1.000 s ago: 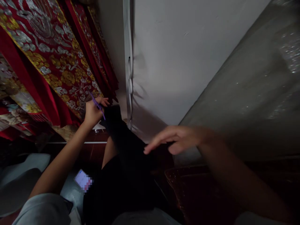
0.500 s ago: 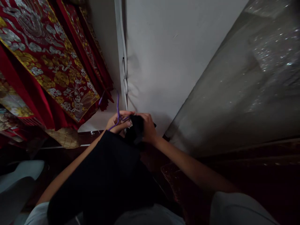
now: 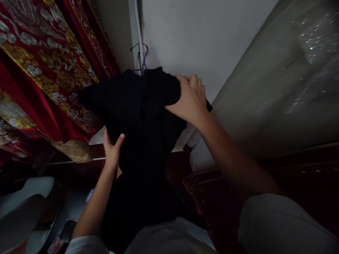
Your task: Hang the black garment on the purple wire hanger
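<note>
Clearly, the right hand point(image 3: 191, 100) grips the black garment point(image 3: 137, 109); the left hand point(image 3: 112, 152), thumb and fingers apart, at its edge.

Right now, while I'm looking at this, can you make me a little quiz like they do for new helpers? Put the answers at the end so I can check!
1. True or false: the hanger hook above the dark garment is purple.
2. Which of the person's hands is up at the garment's shoulder? A) left B) right C) both
3. Fill the gap: the red embroidered cloth hangs on the ____ side of the picture.

Key:
1. True.
2. B: the right hand is up there; the left hand is lower, thumb and fingers spread.
3. Left.
</note>
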Demonstrator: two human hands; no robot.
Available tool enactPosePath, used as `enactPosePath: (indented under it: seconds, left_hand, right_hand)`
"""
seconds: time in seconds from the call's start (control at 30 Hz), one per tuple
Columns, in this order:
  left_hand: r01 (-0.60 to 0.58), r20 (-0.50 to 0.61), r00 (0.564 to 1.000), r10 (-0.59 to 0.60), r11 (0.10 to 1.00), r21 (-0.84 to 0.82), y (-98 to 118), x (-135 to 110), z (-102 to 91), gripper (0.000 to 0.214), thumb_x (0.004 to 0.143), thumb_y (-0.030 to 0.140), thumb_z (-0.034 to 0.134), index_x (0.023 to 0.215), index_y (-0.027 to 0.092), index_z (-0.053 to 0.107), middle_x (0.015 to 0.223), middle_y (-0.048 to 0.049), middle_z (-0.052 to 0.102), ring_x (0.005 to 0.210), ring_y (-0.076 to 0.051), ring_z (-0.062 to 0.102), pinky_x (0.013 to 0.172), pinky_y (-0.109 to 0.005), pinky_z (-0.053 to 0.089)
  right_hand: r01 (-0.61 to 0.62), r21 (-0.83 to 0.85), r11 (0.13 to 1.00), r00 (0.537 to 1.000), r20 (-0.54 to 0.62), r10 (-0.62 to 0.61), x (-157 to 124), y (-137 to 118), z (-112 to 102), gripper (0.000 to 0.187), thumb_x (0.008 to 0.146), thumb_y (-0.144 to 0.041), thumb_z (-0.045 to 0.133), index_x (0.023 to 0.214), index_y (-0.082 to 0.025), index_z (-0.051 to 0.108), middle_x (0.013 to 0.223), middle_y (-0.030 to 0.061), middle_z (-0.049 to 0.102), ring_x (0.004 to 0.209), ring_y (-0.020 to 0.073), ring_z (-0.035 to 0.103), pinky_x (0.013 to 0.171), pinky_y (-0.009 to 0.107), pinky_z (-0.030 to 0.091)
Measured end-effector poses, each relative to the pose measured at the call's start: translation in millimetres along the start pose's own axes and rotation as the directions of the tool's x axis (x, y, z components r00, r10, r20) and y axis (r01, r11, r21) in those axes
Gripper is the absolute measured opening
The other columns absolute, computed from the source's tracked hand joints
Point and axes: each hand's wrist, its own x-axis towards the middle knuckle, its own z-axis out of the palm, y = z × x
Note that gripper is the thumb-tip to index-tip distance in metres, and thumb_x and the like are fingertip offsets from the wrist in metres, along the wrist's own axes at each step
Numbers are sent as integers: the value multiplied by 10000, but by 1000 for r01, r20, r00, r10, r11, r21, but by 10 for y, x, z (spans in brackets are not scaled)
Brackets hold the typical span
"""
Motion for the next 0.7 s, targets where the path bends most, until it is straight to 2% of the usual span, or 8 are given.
enactPosePath:
  seconds: [0.1, 0.23, 0.3, 0.37, 0.43, 0.5, 0.6, 0.7]
  left_hand:
    - [32, -182, 982, -52, 993, -112, -80, -5, 6, 441, 813, 418, 806, 1187, 233, 664, 1238, -55, 726, 1167, -230, 686, 1046, -350, 532]
    - [172, -241, 933, -269, 917, -361, -228, -153, -33, 282, 752, 344, 777, 987, 190, 756, 943, -19, 757, 855, -153, 703, 816, -245, 545]
    - [220, -244, 903, -353, 869, -442, -267, -284, -13, 301, 717, 319, 766, 992, 195, 768, 919, -13, 762, 834, -151, 700, 794, -241, 540]
    - [276, -236, 869, -435, 822, -498, -278, -432, 31, 331, 690, 309, 762, 1000, 194, 767, 934, -18, 769, 846, -160, 705, 795, -247, 539]
    - [324, -236, 831, -503, 784, -530, -277, -573, 76, 335, 672, 315, 766, 982, 187, 754, 932, -21, 765, 840, -170, 702, 781, -255, 538]
    - [355, -253, 799, -546, 767, -535, -288, -684, 100, 328, 669, 327, 776, 959, 179, 732, 919, -27, 753, 839, -179, 693, 777, -267, 535]
    - [258, -391, 811, -435, 866, -428, -348, -781, 103, 348, 736, 336, 792, 1036, 189, 693, 1024, -39, 728, 969, -189, 682, 908, -297, 522]
    - [-6, -575, 818, -25, 999, -53, -447, -851, 148, 444, 824, 295, 779, 1232, 235, 616, 1280, -60, 630, 1218, -206, 598, 1104, -347, 433]
  right_hand:
    - [93, 70, 993, 995, 33, -95, -99, 32, -48, 847, 776, -422, 822, 1496, -176, 451, 1400, 187, 464, 1382, 421, 427, 1158, 657, 335]
    - [182, 278, 943, 983, -41, -177, -427, 42, -21, 700, 757, -399, 807, 1372, -199, 539, 1402, 149, 498, 1370, 360, 454, 1162, 573, 368]
    - [96, 439, 893, 984, -179, -17, -655, -62, 190, 468, 817, -401, 732, 1214, -206, 581, 1239, 110, 583, 1224, 284, 556, 1075, 483, 451]
    - [-113, 620, 776, 926, -217, 309, -918, -228, 534, 257, 888, -418, 637, 1021, -214, 557, 933, 39, 590, 902, 191, 598, 866, 366, 507]
    - [-445, 684, 579, 865, 160, 476, -1200, -398, 912, 293, 810, -434, 705, 884, -222, 516, 704, -35, 498, 683, 144, 512, 682, 287, 452]
    - [-661, 598, 453, 746, 461, 480, -1486, -518, 1201, 288, 711, -371, 748, 747, -223, 504, 587, -59, 443, 602, 131, 459, 609, 272, 394]
    - [-744, 557, 368, 666, 583, 465, -1886, -554, 1340, 243, 750, -411, 649, 675, -215, 527, 560, -35, 484, 568, 138, 481, 573, 274, 382]
    - [-794, 534, 291, 606, 657, 449, -2156, -483, 1212, 336, 805, -485, 540, 614, -208, 531, 548, 0, 528, 534, 138, 502, 546, 274, 378]
